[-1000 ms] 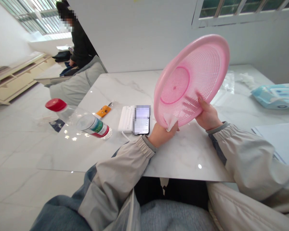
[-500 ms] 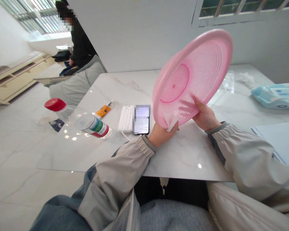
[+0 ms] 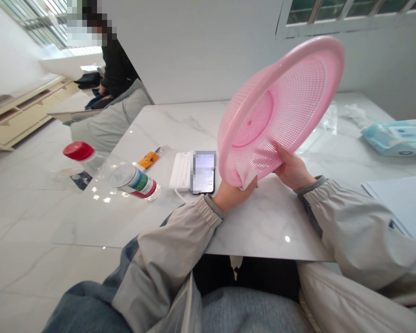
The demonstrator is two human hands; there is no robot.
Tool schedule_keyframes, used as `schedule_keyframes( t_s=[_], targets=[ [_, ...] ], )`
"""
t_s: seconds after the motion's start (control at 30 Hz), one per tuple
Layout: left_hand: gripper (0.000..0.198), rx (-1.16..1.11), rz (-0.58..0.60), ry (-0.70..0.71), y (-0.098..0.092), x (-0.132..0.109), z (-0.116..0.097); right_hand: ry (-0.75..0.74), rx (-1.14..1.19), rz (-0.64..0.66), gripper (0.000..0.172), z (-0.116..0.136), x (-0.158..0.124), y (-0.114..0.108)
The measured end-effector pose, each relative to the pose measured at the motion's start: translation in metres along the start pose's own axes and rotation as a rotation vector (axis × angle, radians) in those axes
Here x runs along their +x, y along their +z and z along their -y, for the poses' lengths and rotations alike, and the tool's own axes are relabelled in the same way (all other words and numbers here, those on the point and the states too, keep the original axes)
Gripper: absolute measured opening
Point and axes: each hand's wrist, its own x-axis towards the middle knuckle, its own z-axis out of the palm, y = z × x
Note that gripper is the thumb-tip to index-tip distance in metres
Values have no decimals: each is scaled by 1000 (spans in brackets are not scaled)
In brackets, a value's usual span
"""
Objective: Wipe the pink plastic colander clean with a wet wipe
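Note:
A pink perforated plastic basket [image 3: 298,106] is held up tilted over the marble-patterned table, its open side facing right and toward me. My left hand [image 3: 234,194] is closed at its lower left rim, with a white wipe [image 3: 246,175] pressed against the rim and inner wall. The left fingers are partly hidden behind the basket. My right hand [image 3: 293,169] grips the lower right rim, thumb on the inside and the other fingers underneath.
Left of my hands are a phone [image 3: 203,173], a white power bank [image 3: 180,171], an orange tag [image 3: 148,160] and a bottle with a red cap [image 3: 135,180]. A wipes pack [image 3: 398,138] and papers [image 3: 402,201] lie right. A person [image 3: 116,64] sits far left.
The basket has turned slightly, its upper rim shifting up and to the right. My right hand has moved slightly left with its rim; my left hand has hardly moved.

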Motion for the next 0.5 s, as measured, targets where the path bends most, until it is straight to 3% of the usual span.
schedule_keyframes(
  t_s=[0.3,0.5],
  targets=[
    [37,-15,-1,-12,0,0,-2,5,27,9,44,-2,-2,-1],
    [31,-24,30,-38,0,2,0,6,-22,43,33,1,-6,4]
  ],
)
